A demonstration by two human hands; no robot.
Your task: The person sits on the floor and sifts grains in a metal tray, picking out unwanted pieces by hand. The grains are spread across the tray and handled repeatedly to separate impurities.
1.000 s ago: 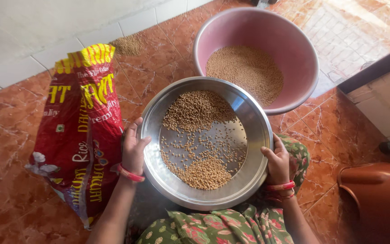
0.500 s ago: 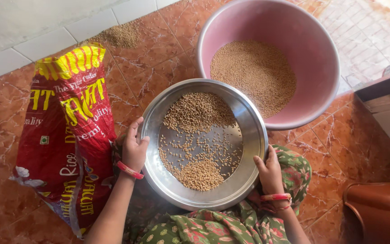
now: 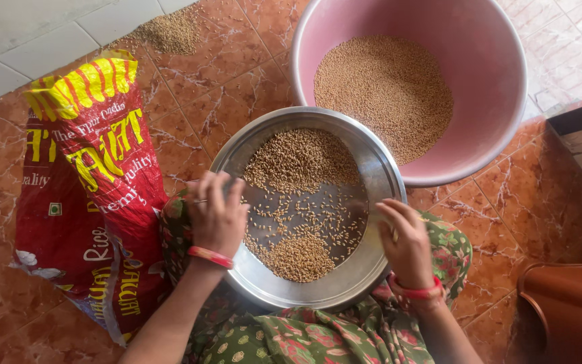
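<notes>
Left hand [image 3: 217, 212], centre-left of frame: fingers curled over the left rim of the steel pan [image 3: 318, 296], thumb side hidden beneath; grip closed on the rim. Red bangle at the wrist.

Right hand [image 3: 407, 243], centre-right: fingers bent and wrapped over the pan's right rim, also closed on it. Red bangle here too.

The pan sits at frame centre, held between both hands above a lap in green floral cloth [image 3: 291, 337]. Its far edge lies close to the pink tub [image 3: 506, 128], possibly overlapping its rim; cannot tell if they touch.

Contents: wheat grain [image 3: 301, 160] in two clumps, a larger one toward the pan's upper side and a smaller one toward the lower side, with loose kernels scattered across the bare metal between.

The pink tub, upper right, holds a broad mound of the same grain, well below its rim.

Judgement on progress: sorting is partly done. The tub's mound reads as finished grain; the pan's batch is separated into clumps but not emptied. How much remains outside the pan cannot be told.

Surroundings: red and yellow printed sack [image 3: 82, 202] lying flat at left, just beside the left forearm. Small grain pile [image 3: 168, 32] on the tiled floor, upper left. Brown plastic vessel [image 3: 570, 307], lower right corner.
</notes>
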